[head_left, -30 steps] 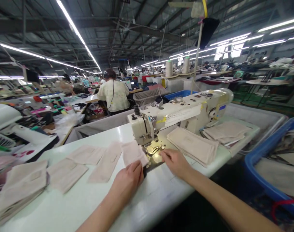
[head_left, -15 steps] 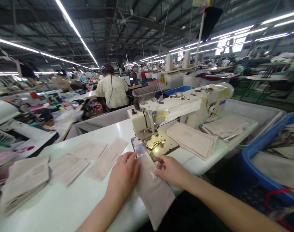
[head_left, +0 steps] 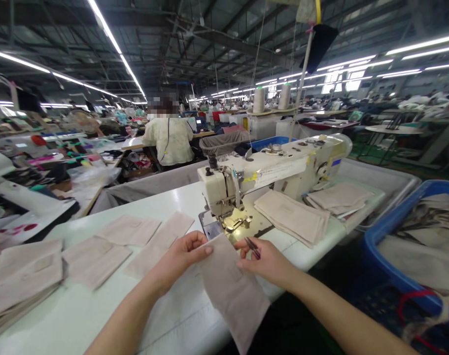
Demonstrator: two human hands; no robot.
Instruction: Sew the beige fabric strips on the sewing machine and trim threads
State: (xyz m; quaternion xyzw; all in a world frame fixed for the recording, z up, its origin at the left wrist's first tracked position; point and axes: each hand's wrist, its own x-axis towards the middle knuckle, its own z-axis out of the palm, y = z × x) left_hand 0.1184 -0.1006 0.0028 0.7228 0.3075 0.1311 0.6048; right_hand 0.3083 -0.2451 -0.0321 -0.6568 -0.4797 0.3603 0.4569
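My left hand (head_left: pixel 185 256) pinches the upper left corner of a beige fabric piece (head_left: pixel 233 291) between thumb and fingers. The piece is lifted a little in front of the sewing machine head (head_left: pixel 219 192), and its lower end hangs over the table edge. My right hand (head_left: pixel 264 259) is closed around a small two-pronged metal tool (head_left: pixel 252 248), snips or tweezers; I cannot tell which. Its fingertips are at the right edge of the fabric; whether they grip it is unclear. Just beyond the fabric lies the metal needle plate (head_left: pixel 242 222).
Loose beige pieces (head_left: pixel 98 259) and a stack of beige pieces (head_left: pixel 28 276) lie left on the white table (head_left: pixel 109 320). Another stack (head_left: pixel 293 217) sits under the machine arm. A blue bin (head_left: pixel 372 241) stands right. A co-worker (head_left: pixel 168 138) sits ahead.
My left hand has gone from lying flat on the fabric to pinching its corner. The fabric's top end has come away from the machine head and lifted slightly.
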